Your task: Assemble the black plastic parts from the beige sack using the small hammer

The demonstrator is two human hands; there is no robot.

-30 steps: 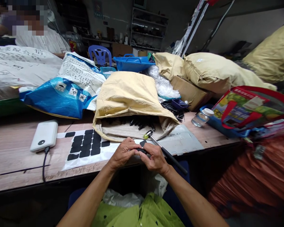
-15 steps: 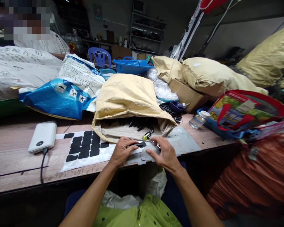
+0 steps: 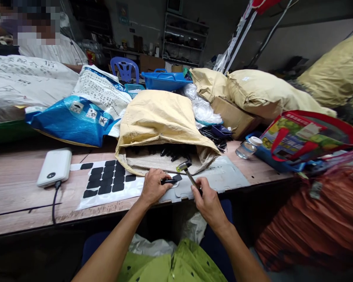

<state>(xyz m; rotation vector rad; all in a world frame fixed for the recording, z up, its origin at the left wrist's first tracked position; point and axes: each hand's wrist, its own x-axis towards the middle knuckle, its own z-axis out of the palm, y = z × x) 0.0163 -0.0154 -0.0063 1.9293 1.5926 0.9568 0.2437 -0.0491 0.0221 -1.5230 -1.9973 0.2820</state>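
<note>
My right hand (image 3: 206, 197) is closed around the handle of a small hammer (image 3: 188, 172), which has a yellowish face at one end of its head. The hammer head is raised above the table's front part. My left hand (image 3: 155, 186) pinches a slim black piece (image 3: 168, 181) near the table edge; its exact kind I cannot make out. A dark patch (image 3: 177, 178) lies just right of that piece. Behind both hands a tan woven sack (image 3: 157, 113) lies with its mouth towards me, and black elongated pieces (image 3: 175, 152) show inside.
A white sheet with black rounded squares (image 3: 106, 178) lies left of my hand, beside a white power bank (image 3: 55, 166) with a cable. Grey board (image 3: 229, 172) covers the table at right. Beyond it stand a clear jar (image 3: 247, 148) and a colourful bag (image 3: 294, 137). A person (image 3: 32, 29) is at back left.
My right hand has closed more firmly around the hammer's handle, and the hammer now points up and left. My left hand stays near the same spot with the black piece.
</note>
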